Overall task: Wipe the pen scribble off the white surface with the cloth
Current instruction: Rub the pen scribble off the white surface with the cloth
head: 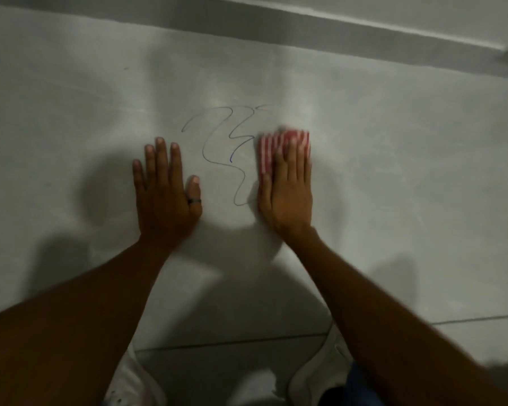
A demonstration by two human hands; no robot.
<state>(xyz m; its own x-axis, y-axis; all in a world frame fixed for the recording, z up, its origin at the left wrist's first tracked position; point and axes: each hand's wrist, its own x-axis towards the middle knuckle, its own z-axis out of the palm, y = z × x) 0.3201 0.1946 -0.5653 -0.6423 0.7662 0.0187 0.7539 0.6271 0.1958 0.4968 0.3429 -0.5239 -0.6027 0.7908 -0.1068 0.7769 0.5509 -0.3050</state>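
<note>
A thin blue pen scribble (217,148) winds across the white surface (393,171), from a loop at the upper left down to a curl near my right hand's thumb. My right hand (286,189) lies flat, palm down, pressing a red-and-white striped cloth (272,143) against the surface at the scribble's right edge; the cloth shows under and beyond the fingers and looks blurred. My left hand (165,189) rests flat with fingers apart to the left of the scribble, holding nothing. A dark ring sits on its thumb.
A raised white ledge (305,22) runs along the far edge of the surface. Tile joints (223,342) cross the near part. White shoes (314,370) show at the bottom between my forearms.
</note>
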